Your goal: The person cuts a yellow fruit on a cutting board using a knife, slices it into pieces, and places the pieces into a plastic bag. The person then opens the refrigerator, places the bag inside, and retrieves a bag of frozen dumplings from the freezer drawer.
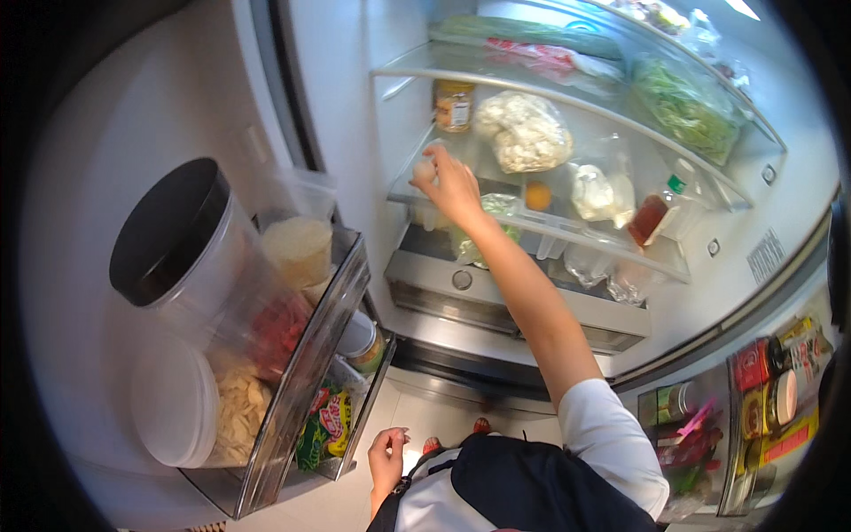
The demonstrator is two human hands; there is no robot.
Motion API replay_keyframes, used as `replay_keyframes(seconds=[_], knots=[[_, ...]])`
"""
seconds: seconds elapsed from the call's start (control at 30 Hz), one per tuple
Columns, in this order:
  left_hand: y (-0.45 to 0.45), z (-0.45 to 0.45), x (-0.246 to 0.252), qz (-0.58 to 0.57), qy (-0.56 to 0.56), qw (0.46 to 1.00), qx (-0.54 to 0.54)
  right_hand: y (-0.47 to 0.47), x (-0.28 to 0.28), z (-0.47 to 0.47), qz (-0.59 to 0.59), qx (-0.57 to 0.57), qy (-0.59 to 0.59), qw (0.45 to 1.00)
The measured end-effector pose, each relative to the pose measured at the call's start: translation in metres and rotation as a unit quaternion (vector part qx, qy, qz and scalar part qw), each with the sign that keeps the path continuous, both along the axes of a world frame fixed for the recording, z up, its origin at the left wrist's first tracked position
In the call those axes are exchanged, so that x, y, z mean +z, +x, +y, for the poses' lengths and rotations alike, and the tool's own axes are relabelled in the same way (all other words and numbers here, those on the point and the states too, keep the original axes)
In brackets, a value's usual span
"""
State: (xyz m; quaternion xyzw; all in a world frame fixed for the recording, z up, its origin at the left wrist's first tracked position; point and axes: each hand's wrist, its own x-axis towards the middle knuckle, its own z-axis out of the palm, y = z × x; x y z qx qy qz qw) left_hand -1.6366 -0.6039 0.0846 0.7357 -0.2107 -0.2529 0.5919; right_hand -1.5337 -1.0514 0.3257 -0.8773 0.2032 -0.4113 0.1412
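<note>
My right hand (454, 186) reaches into an open refrigerator, its fingertips around a small pale round thing that looks like an egg (424, 173). It is over the left end of the middle glass shelf (479, 156). Close by on that shelf are a lidded jar (453, 106) and a plastic bag of whitish food (523, 132). An orange-coloured round fruit (538, 195) lies to the right of my wrist. Low near my waist is my left hand (387, 459), its fingers curled in with nothing visible in them.
The left door bin (312, 346) juts out with a large black-lidded container (219, 266) and a white-lidded tub (176, 402). On the right door stand several jars and packets (764, 399). A bottle of dark red liquid (651, 216) leans at the shelf's right. Bagged greens (685, 110) sit higher.
</note>
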Motion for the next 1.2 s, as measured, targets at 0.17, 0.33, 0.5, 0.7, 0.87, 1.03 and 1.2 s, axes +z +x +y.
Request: replay_keyframes(seconds=[0.17, 0.33, 0.5, 0.7, 0.87, 1.03, 1.2], knots=[[-0.018, 0.018, -0.010, 0.035, 0.008, 0.997, 0.075, 0.059, -0.019, -0.020, 0.025, -0.061, -0.027, 0.997], [-0.026, 0.028, -0.013, 0.056, 0.006, 0.990, 0.127, 0.070, -0.033, -0.019, 0.029, -0.030, 0.000, 0.999], [-0.020, 0.024, -0.006, 0.038, 0.019, 0.994, 0.099, 0.047, -0.021, -0.007, 0.033, -0.006, 0.021, 0.999], [-0.009, 0.033, -0.007, 0.012, 0.030, 0.999, 0.021, -0.014, -0.026, 0.015, -0.094, 0.038, 0.004, 0.995], [-0.002, 0.046, -0.017, -0.020, 0.038, 0.997, -0.057, -0.116, -0.062, 0.113, -0.177, 0.054, 0.107, 0.977], [0.002, 0.054, -0.014, -0.100, 0.032, 0.982, -0.155, -0.199, -0.151, 0.212, -0.152, 0.074, 0.411, 0.896], [-0.022, 0.056, 0.013, 0.002, 0.060, 0.985, -0.164, -0.260, -0.208, 0.287, -0.119, 0.053, 0.566, 0.814]])
